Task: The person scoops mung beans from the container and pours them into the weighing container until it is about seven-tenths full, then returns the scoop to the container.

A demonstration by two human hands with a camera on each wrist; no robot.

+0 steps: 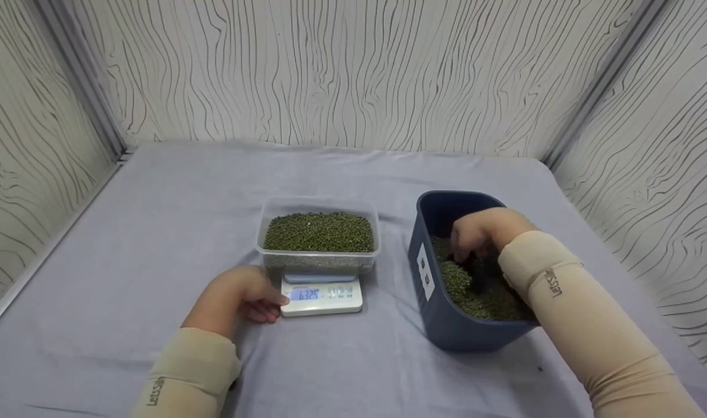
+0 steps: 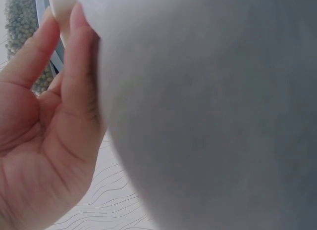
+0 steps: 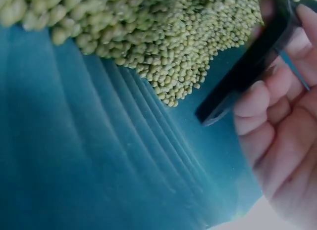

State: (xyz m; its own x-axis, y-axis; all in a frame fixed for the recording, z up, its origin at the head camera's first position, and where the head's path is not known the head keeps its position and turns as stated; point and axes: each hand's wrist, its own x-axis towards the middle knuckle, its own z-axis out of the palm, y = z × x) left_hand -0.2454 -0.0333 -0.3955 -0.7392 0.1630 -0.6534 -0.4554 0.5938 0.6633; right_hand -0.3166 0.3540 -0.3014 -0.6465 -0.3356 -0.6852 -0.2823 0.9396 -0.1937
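My left hand (image 1: 246,293) pinches the left edge of a white kitchen scale (image 1: 324,306), thumb on top and fingers lower, beside its lit display. A clear plastic container (image 1: 318,262) filled with green mung beans (image 1: 318,232) stands on the scale. On the right, my right hand (image 1: 487,231) reaches down into a deep blue bin (image 1: 475,337). Its fingers curl round the black handle of a scoop (image 3: 242,74), and the scoop's bowl is mostly hidden. More mung beans (image 3: 183,47) lie in the bin, sloping against its ribbed wall.
The bin carries a white label (image 1: 425,271) on its left side. A lavender cloth (image 1: 214,191) covers the table. Patterned panels (image 1: 330,75) stand behind and at both sides. One small dark speck (image 1: 540,368) lies right of the bin.
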